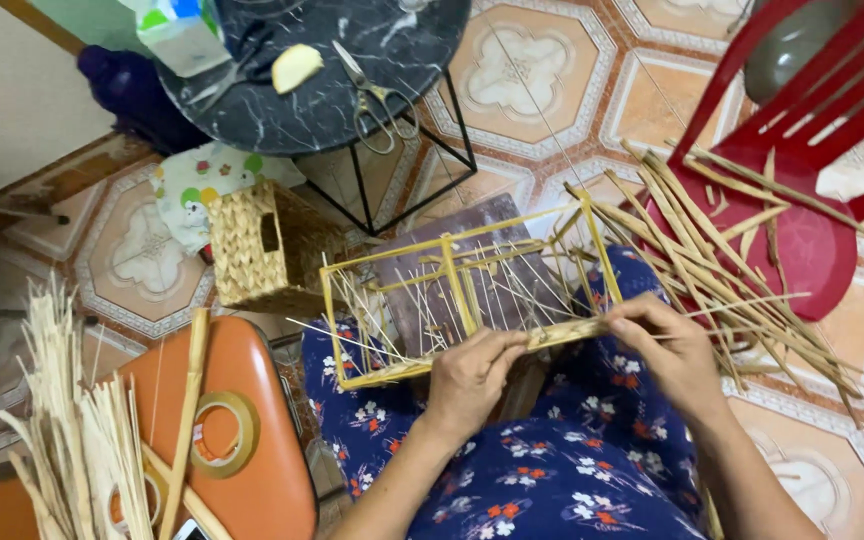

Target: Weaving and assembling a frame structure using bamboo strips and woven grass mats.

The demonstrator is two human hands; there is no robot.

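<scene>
We see the yellow box-shaped frame (467,300) resting across the person's lap, its near rail wrapped with pale fibre. The left hand (472,375) is clenched around that near rail close to its middle. The right hand (672,350) grips the same rail at its right end, fingers curled over the wrapping. Thin pale strands (392,320) run through the frame and stick out to the left.

Surroundings: a heap of flat reed strips (722,250) lies just to the right of the frame, partly on a red plastic chair (812,230), and crowds the right hand. A small woven basket (267,250) stands on the tiled floor just beyond the frame's left corner. Behind it, a round dark marble-top table (322,90) carries a pair of scissors (377,95). At lower left, an orange stool (252,440) holds a roll of tape (224,432), with a bundle of pale straw (77,440) beside it.
</scene>
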